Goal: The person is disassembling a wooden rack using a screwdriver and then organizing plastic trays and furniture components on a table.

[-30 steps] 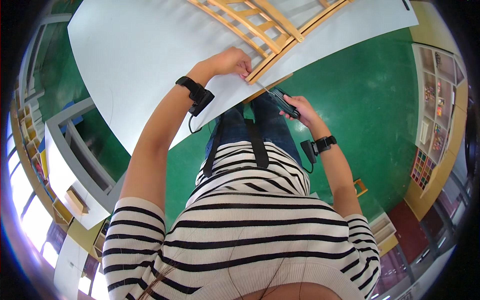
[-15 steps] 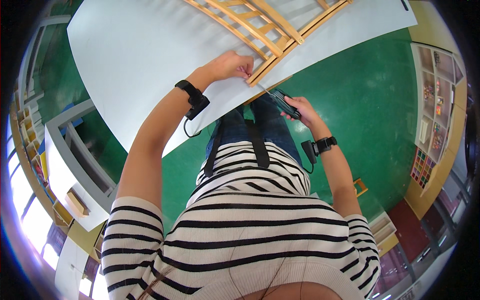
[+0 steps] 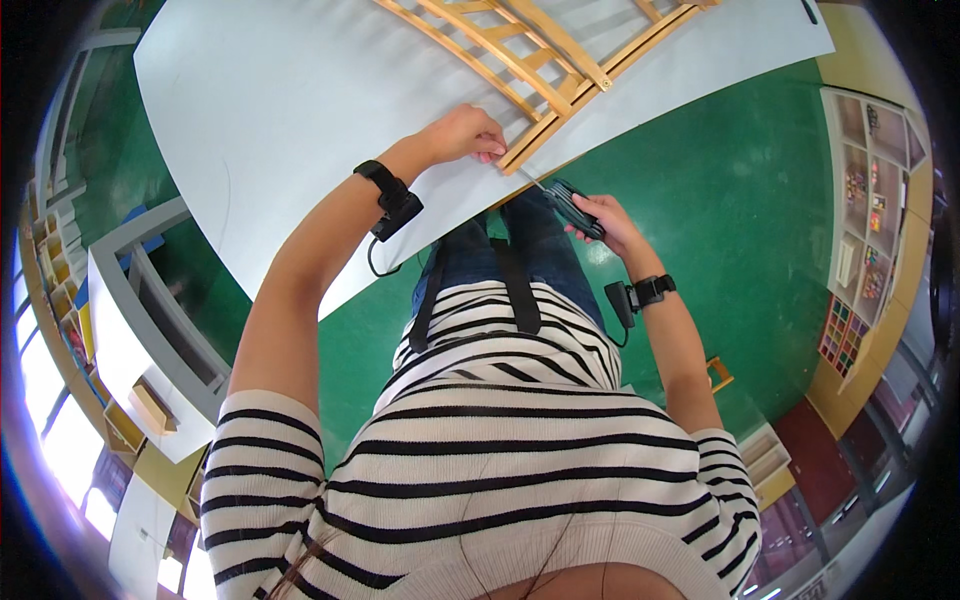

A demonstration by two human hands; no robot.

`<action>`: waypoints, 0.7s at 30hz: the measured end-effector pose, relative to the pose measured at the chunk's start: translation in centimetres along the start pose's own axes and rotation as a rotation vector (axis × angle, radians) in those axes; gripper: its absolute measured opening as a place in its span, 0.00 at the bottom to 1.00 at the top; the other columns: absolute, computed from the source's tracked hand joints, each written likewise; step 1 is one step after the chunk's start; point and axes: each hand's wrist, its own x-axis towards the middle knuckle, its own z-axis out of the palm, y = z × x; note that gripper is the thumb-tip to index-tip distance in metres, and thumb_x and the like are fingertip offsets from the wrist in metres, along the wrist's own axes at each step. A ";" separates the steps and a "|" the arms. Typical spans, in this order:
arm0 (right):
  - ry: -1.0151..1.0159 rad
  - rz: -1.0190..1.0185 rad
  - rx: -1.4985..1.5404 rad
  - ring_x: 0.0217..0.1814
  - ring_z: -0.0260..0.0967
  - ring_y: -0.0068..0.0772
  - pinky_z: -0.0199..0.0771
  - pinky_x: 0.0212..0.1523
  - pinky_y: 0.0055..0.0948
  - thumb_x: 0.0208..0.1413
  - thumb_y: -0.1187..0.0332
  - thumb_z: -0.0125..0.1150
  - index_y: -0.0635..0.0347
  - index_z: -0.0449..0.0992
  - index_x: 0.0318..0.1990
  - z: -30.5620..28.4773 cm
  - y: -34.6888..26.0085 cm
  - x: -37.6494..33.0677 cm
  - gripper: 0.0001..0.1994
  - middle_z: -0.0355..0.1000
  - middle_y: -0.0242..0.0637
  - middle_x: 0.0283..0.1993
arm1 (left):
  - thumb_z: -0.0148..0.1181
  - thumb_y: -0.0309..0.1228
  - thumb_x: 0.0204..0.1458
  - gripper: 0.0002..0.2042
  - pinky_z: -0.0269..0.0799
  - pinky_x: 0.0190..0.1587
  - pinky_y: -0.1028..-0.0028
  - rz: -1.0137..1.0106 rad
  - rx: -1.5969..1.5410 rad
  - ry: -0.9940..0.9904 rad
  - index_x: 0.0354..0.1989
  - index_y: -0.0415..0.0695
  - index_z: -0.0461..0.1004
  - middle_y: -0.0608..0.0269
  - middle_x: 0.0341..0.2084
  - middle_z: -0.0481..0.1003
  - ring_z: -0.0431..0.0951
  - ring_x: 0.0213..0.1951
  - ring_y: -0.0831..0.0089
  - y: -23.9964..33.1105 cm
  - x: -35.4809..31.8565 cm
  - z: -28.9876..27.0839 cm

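A light wooden slatted frame point(image 3: 560, 115), like part of a chair, lies on the white table point(image 3: 300, 110), one end at the near edge. At that end my left hand point(image 3: 465, 135) is closed in a pinch, its fingertips beside the wood. Whatever sits between those fingers is too small to make out. My right hand point(image 3: 608, 222) grips a dark folding hex key set point(image 3: 572, 208). From its body one thin metal key reaches to the end of the frame; the meeting point of key and wood is hard to see.
Black bands with small boxes and cables are strapped to both my wrists. Below lies a green floor point(image 3: 700, 200). A shelf unit point(image 3: 870, 200) with small colourful items stands at the right; a white table with a grey frame point(image 3: 160, 310) stands at the left.
The wooden frame has shifted very slightly to the right. My left fingers have moved a little at its end. The right hand keeps its hold on the hex key set, nearly still.
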 end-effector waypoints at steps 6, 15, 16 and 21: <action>0.008 0.008 0.002 0.17 0.67 0.18 0.65 0.14 0.13 0.55 0.54 0.52 0.63 0.72 0.38 0.3 -0.2 -0.2 0.18 0.73 0.37 0.24 | 0.56 0.23 0.47 0.05 0.73 0.27 0.79 -0.155 -0.145 -0.002 0.32 0.35 0.75 0.60 0.23 0.76 0.76 0.24 0.77 -1.0 0.5 0.3; 0.012 -0.005 0.017 0.17 0.67 0.18 0.65 0.14 0.13 0.54 0.53 0.52 0.62 0.72 0.38 0.3 0.5 0.0 0.18 0.73 0.37 0.25 | 0.59 0.22 0.43 0.04 0.71 0.35 0.76 0.010 -0.029 0.002 0.29 0.39 0.74 0.61 0.23 0.76 0.77 0.29 0.74 -0.5 0.1 0.1; 0.013 -0.006 0.018 0.17 0.67 0.18 0.65 0.14 0.13 0.54 0.53 0.52 0.62 0.72 0.38 0.2 0.5 0.0 0.18 0.73 0.37 0.25 | 0.59 0.24 0.43 0.04 0.71 0.34 0.74 0.092 0.160 0.033 0.29 0.41 0.73 0.61 0.23 0.76 0.77 0.29 0.70 0.0 -0.2 -0.1; 0.025 -0.013 -0.003 0.18 0.67 0.18 0.65 0.14 0.14 0.54 0.53 0.53 0.63 0.72 0.37 0.1 0.6 0.2 0.19 0.73 0.38 0.25 | 0.59 0.25 0.42 0.08 0.69 0.33 0.67 0.124 0.464 0.189 0.30 0.46 0.67 0.60 0.22 0.74 0.74 0.29 0.59 0.7 -0.9 1.3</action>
